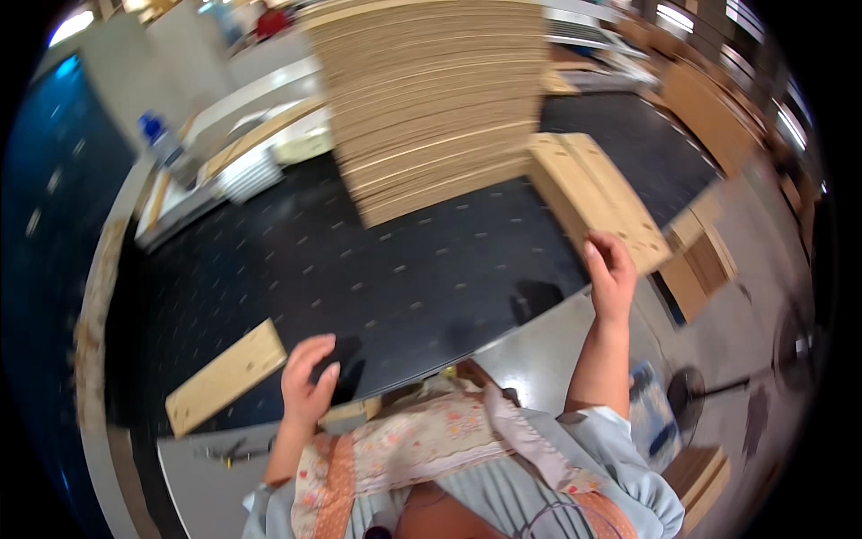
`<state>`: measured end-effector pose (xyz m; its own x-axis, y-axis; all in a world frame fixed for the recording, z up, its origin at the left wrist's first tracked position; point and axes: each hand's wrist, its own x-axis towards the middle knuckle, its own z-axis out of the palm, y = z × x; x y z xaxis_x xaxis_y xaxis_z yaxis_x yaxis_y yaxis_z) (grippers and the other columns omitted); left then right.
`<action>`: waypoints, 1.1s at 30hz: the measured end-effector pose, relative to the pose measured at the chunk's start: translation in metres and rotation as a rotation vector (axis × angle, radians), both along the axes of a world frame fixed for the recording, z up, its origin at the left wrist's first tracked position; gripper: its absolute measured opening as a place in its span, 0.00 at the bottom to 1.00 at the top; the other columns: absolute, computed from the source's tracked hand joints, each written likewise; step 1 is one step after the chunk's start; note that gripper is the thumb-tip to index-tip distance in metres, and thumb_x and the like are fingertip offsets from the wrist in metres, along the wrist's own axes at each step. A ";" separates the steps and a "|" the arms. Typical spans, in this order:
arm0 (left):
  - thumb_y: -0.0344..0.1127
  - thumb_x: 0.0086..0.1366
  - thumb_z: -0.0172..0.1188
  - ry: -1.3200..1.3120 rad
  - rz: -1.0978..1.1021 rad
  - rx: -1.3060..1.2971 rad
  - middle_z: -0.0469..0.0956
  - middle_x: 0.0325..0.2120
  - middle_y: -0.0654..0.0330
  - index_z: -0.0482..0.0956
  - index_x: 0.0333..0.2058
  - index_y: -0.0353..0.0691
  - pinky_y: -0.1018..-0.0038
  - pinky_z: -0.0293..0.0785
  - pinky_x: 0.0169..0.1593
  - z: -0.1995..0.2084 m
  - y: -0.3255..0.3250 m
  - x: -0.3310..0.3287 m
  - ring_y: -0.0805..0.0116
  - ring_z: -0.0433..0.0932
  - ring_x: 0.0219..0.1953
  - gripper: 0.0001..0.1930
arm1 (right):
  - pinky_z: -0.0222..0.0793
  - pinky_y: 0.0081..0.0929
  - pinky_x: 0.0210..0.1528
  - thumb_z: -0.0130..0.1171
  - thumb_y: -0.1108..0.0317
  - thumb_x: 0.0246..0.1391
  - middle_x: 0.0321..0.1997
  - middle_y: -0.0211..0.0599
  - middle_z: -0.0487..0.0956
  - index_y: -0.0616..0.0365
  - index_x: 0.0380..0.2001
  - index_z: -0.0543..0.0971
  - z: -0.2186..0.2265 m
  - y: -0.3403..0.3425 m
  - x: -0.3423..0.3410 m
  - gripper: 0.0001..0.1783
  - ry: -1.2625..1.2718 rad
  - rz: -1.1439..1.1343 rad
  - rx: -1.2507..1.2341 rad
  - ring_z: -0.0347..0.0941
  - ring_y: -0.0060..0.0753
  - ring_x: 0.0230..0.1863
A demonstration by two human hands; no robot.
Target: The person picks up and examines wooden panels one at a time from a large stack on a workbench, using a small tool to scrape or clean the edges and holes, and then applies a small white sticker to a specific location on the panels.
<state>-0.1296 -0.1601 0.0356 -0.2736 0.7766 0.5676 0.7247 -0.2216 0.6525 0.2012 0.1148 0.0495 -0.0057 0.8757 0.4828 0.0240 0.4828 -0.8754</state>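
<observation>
Head view: on the black table (422, 278), a board (224, 377) is set just left of the loosely spread left hand (306, 386), long axis slanted away rightward; whether stacked boards (606, 198) are gripped by the curled right hand (612, 280) cannot be told.

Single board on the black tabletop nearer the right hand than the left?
No, the single board lies beside the left hand, while the right hand is by the shorter stack.
</observation>
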 end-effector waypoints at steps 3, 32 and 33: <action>0.25 0.51 0.60 0.088 0.192 -0.026 0.75 0.44 0.49 0.75 0.43 0.34 0.67 0.69 0.51 0.018 -0.044 -0.042 0.54 0.74 0.47 0.18 | 0.68 0.24 0.42 0.61 0.74 0.45 0.36 0.38 0.77 0.63 0.37 0.78 -0.015 -0.038 -0.065 0.13 -0.203 0.247 0.090 0.74 0.31 0.39; 0.55 0.44 0.66 0.342 0.418 -0.637 0.62 0.56 0.44 0.68 0.54 0.41 0.43 0.48 0.61 -0.024 -0.146 -0.209 0.49 0.59 0.60 0.40 | 0.60 0.37 0.59 0.63 0.67 0.44 0.54 0.47 0.71 0.60 0.53 0.70 -0.001 -0.142 -0.398 0.30 -0.878 0.963 0.309 0.64 0.48 0.58; 0.55 0.45 0.66 0.331 0.438 -0.645 0.62 0.56 0.44 0.68 0.54 0.41 0.43 0.48 0.61 -0.023 -0.146 -0.210 0.48 0.59 0.60 0.39 | 0.61 0.37 0.58 0.63 0.66 0.45 0.53 0.47 0.72 0.60 0.52 0.71 0.003 -0.139 -0.413 0.28 -0.841 0.940 0.298 0.65 0.48 0.56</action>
